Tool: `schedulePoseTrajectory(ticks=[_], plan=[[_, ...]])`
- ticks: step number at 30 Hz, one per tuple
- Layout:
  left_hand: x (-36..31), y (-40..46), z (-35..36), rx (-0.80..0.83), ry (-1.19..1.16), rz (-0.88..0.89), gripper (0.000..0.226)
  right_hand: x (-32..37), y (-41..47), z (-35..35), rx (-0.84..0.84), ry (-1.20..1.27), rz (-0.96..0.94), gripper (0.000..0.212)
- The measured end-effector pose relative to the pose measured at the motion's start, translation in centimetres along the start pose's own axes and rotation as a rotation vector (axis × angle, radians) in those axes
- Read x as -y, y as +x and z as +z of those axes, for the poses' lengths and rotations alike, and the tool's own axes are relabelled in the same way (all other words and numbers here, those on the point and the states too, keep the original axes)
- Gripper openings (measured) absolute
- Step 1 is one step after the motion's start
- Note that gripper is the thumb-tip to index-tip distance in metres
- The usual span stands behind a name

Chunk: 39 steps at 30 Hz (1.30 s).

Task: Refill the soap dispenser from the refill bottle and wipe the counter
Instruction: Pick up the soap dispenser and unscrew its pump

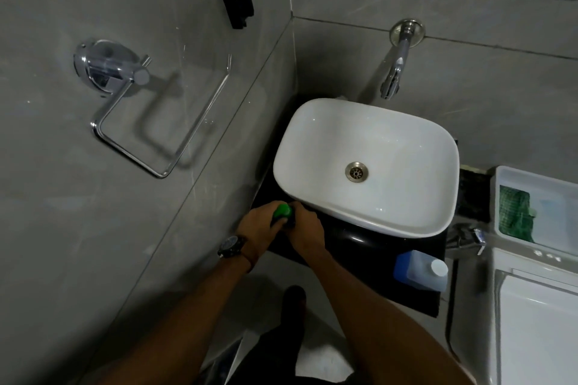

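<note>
The soap dispenser (284, 212) shows only its green top; it stands on the black counter (344, 237) at the sink's near-left corner. My left hand (259, 226), with a watch on the wrist, grips it from the left. From the right, my right hand (305, 229) wraps around its dark body, which is mostly hidden by my fingers. The refill bottle (419, 270), clear with blue liquid and a white cap, lies on the counter's near-right corner, apart from both hands.
A white basin (366, 165) fills most of the counter, under a wall tap (395, 71). A white tub (538, 206) with a green cloth (513, 212) sits on the toilet tank at right. A chrome holder (131, 103) hangs on the left wall.
</note>
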State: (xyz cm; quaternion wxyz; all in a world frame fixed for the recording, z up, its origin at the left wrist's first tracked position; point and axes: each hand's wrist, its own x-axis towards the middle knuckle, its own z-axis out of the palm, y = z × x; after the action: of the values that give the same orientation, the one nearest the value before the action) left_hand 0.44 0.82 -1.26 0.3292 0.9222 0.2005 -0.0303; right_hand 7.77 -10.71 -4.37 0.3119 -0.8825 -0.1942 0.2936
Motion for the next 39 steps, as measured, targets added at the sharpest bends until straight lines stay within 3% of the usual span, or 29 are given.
schedulePoseTrajectory(ticks=[7, 10, 13, 15, 19, 24, 30, 39], plan=[[-3.2, -0.3, -3.8, -0.133, -0.098, 0.113, 0.039, 1.1, -2.6, -4.9, -0.145, 0.067, -0.161, 0.048], [-6.9, -0.3, -5.7, -0.205, -0.349, 0.125, 0.033, 2.2, -3.6, -9.4, -0.175, 0.114, -0.230, 0.052], [-11.2, 0.2, -7.7, -0.177, -0.673, 0.179, 0.043, 3.6, -4.7, -13.8, -0.176, 0.255, -0.331, 0.055], [-14.0, 0.7, -8.9, -0.167, -0.771, 0.252, 0.052, 4.3, -5.2, -16.2, -0.201, 0.295, -0.362, 0.053], [-17.7, 1.5, -10.7, -0.210, -0.754, 0.348, 0.041, 4.8, -5.7, -20.2, -0.294, 0.312, -0.344, 0.048], [-19.7, 2.2, -11.5, -0.313, -0.718, 0.377, 0.034, 4.3, -6.4, -23.3, -0.385, 0.282, -0.330, 0.060], [-22.1, 2.8, -12.1, -0.181, -0.614, 0.445, 0.038, 4.0, -7.3, -24.1, -0.427, 0.254, -0.315, 0.062], [-23.3, 2.3, -12.2, -0.153, -0.565, 0.428, 0.044, 4.7, -8.7, -24.4, -0.416, 0.229, -0.331, 0.057]])
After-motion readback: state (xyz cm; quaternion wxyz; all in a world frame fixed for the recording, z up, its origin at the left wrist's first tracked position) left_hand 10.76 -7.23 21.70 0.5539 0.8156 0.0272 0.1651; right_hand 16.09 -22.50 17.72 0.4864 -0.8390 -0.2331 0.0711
